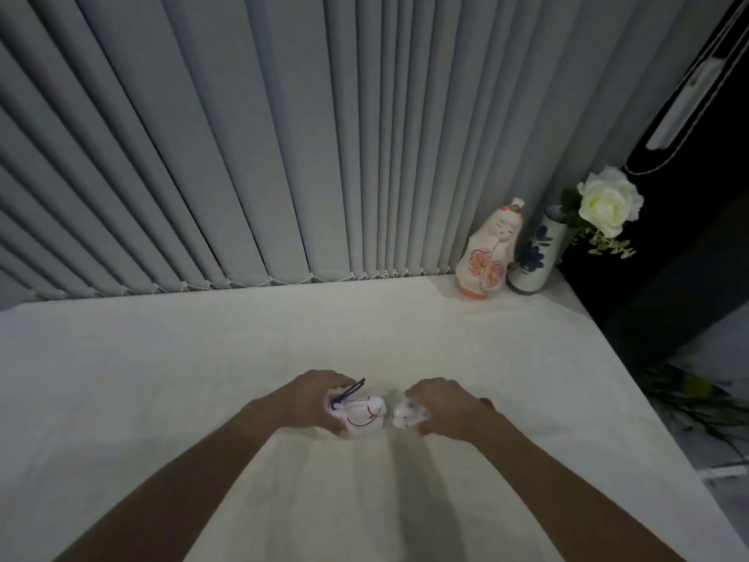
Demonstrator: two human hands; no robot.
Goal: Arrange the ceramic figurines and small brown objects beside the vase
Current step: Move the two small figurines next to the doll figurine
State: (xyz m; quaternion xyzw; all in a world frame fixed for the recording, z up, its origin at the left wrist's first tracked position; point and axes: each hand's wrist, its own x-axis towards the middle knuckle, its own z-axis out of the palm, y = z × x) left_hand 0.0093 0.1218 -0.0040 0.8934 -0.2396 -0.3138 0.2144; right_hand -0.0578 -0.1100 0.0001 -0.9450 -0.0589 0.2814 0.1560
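Left hand (pixel 312 401) fingers clasped a white figurine (pixel 362 415) with purple cord, right hand (pixel 441 407) fingers wrapped a smaller figurine (pixel 402 414), both on the bench (pixel 162 358).

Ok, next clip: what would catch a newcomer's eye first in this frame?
Probably the two hands meeting at the near middle of the white table: the left hand grips a small white figurine with a purple cord, and the right hand covers a smaller white figurine. Next, the far right corner, where a tall doll stands beside a blue-patterned vase holding a white flower.
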